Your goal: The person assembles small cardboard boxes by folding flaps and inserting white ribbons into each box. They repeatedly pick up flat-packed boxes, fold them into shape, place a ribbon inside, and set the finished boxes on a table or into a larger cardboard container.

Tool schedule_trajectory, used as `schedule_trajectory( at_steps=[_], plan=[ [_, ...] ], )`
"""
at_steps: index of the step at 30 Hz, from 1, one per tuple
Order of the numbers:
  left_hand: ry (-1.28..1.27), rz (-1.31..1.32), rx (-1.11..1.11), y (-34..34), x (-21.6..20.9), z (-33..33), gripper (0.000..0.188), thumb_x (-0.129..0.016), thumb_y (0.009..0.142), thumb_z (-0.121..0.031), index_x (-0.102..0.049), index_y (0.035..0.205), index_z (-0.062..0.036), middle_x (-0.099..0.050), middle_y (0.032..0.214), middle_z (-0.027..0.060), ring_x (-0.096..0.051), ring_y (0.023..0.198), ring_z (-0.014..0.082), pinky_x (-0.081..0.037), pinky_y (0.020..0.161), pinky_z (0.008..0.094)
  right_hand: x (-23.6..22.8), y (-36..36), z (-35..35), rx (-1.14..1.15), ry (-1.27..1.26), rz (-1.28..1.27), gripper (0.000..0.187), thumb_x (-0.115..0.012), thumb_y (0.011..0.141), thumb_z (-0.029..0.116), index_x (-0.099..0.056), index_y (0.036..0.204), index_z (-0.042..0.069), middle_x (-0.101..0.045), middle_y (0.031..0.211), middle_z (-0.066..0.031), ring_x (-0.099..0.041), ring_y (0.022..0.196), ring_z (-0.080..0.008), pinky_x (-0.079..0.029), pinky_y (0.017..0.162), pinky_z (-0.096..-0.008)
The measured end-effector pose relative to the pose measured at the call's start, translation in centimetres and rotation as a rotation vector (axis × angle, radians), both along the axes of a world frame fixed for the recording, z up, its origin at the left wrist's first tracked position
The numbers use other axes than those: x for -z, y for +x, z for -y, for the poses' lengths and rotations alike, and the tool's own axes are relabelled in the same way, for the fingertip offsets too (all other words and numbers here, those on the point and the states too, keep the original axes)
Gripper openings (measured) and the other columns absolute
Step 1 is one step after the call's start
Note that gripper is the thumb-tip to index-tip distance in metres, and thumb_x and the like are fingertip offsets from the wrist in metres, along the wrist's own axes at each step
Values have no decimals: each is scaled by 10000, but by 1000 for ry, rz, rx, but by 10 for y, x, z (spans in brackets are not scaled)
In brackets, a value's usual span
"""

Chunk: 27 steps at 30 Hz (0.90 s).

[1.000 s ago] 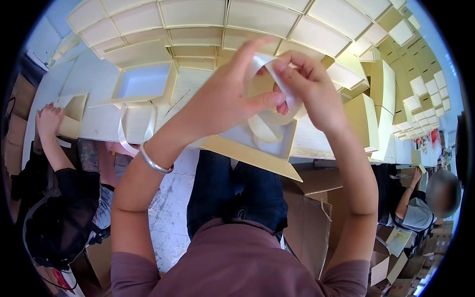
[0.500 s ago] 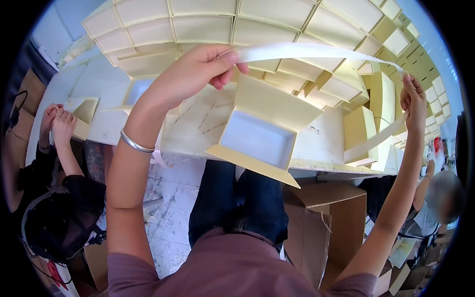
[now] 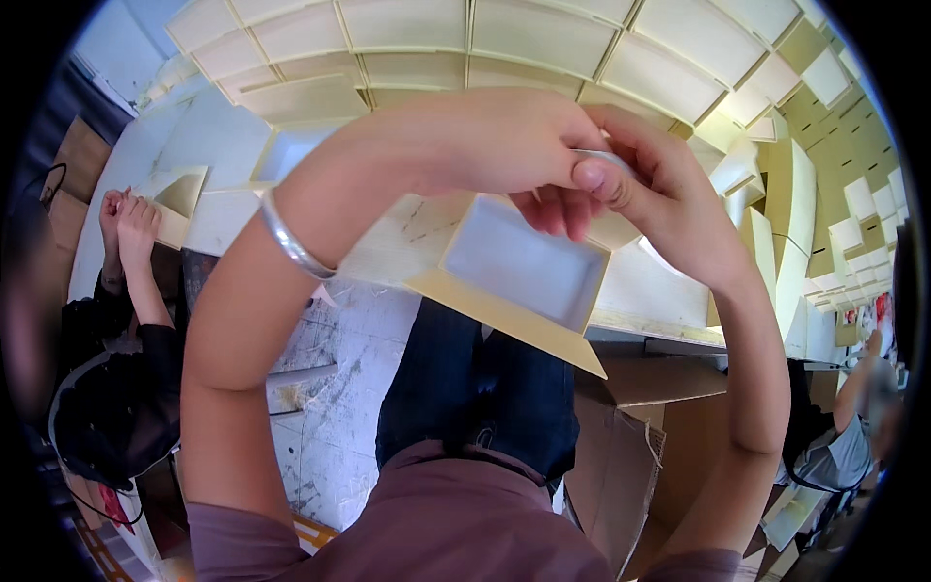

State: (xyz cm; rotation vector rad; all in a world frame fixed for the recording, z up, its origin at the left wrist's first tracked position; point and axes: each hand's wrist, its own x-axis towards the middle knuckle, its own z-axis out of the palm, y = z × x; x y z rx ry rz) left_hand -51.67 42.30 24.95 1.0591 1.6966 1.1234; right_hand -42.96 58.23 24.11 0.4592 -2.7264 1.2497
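Note:
Above the open box, my left hand point(image 3: 529, 145) and my right hand point(image 3: 684, 209) meet. Between their fingers a short stretch of a white ribbon-like strip point(image 3: 613, 159) shows, and both hands are closed on it. Most of the strip is hidden by the hands; a pale piece shows below my right hand. Under them, at the table's near edge, lies the cream cardboard box point(image 3: 519, 267) with a pale inside. Its front flap point(image 3: 509, 320) hangs over the edge, and my hands cover much of its far side.
Stacked cream boxes point(image 3: 543, 39) wall off the back of the table point(image 3: 359, 247), more of them to the right. Another open box point(image 3: 291, 150) lies beyond my left forearm. A co-worker's hands point(image 3: 131, 223) hold a box at left. A brown carton point(image 3: 611, 485) stands below right.
My right hand has swung in from the far right to meet my left, which has moved right. The strip, stretched in an arc between them before, is now mostly hidden.

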Motion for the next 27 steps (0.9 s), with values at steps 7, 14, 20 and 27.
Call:
schedule_trajectory(
  at_steps=[7, 14, 20, 27],
  plan=[
    [-34, -406, -228, 15, 28, 27, 175, -589, 816, -158, -612, 772, 10, -576, 642, 40, -526, 588, 74, -421, 551, 205, 30, 1, -5, -77, 2, 204, 122, -532, 819, 65, -599, 884, -14, -563, 653, -79, -506, 558, -120, -398, 532, -253],
    [381, -807, -688, 36, 53, 62, 195, -608, 780, -97, -594, 955, -10, -599, 819, 51, -480, 652, 74, -406, 609, 197, 54, -12, 16, -110, -87, 463, 137, -529, 843, 111, -607, 912, 22, -556, 627, -67, -517, 544, -133, -417, 554, -272],
    [526, -318, -1032, 68, 162, 107, 353, -617, 722, -28, -521, 1061, -11, -531, 979, 76, -511, 734, 124, -437, 706, 249, 109, -20, 20, -349, 220, 413, 226, -462, 780, -59, -605, 948, -11, -579, 715, -124, -536, 607, -177, -442, 586, -288],
    [505, -450, -933, 99, 206, 73, 403, -659, 720, -68, -471, 1074, -27, -512, 982, 135, -514, 858, 257, -432, 751, 315, 119, -35, 39, -469, 335, 330, 229, -484, 701, -82, -609, 884, -24, -600, 791, -168, -570, 684, -275, -451, 629, -339]
  ],
)
